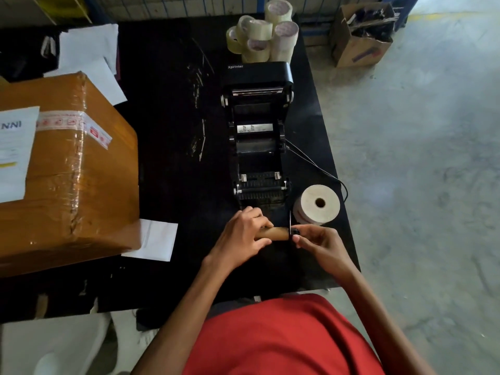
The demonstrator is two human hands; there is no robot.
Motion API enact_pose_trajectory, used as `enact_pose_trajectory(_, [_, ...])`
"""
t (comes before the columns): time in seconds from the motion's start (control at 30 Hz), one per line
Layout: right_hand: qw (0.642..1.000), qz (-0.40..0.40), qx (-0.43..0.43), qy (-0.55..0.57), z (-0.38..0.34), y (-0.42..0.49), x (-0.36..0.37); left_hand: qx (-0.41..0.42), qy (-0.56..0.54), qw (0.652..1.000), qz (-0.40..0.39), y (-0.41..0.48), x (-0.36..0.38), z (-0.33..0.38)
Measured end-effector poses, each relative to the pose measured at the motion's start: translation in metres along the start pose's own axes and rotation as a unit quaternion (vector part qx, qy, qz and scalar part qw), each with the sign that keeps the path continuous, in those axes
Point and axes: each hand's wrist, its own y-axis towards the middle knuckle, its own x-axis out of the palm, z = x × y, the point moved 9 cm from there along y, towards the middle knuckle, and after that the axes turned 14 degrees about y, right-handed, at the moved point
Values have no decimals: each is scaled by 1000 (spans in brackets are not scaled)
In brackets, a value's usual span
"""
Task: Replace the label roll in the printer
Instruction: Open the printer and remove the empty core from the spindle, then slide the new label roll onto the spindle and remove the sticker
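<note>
A black label printer [258, 131] lies on the black table [173, 131] with its lid swung open toward the back and its roll bay showing no roll. Just in front of it my left hand [242, 238] grips a brown cardboard core [278, 234], held level. My right hand [316, 240] pinches the black spindle end with its thin flange [293, 231] at the core's right end. A full white label roll [318, 204] lies on its side on the table, right of the printer's front and just behind my right hand.
A large taped brown carton [67, 171] fills the table's left side, with white papers [154, 239] beside and behind it. Several clear tape rolls [262, 33] are stacked behind the printer. A black cable [319, 169] runs off the right edge. An open box [359, 36] stands on the floor.
</note>
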Motion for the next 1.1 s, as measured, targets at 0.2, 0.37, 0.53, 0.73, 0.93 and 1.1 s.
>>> enact_pose_trajectory(0.2, [999, 44, 23, 6, 16, -5, -37, -30, 35, 998, -39, -8, 8, -38])
enact_pose_trajectory(0.37, [993, 89, 78, 4, 60, -14, -72, -79, 64, 991, -88, 1, 32, -75])
enact_pose_trajectory(0.53, [983, 80, 157, -51, 110, -10, -71, -88, 80, 986, -115, 22, 71, -69])
enact_pose_trajectory(0.73, [967, 122, 173, -143, 129, -1, -73, -104, 84, 982, -132, 35, 102, -68])
enact_pose_trajectory(0.93, [929, 275, 49, -242, 70, -13, -96, -99, 57, 988, -101, 37, 101, -71])
enact_pose_trajectory(1.1, [892, 271, -113, -345, 6, -1, -85, -141, -140, 978, -58, 58, 88, -45])
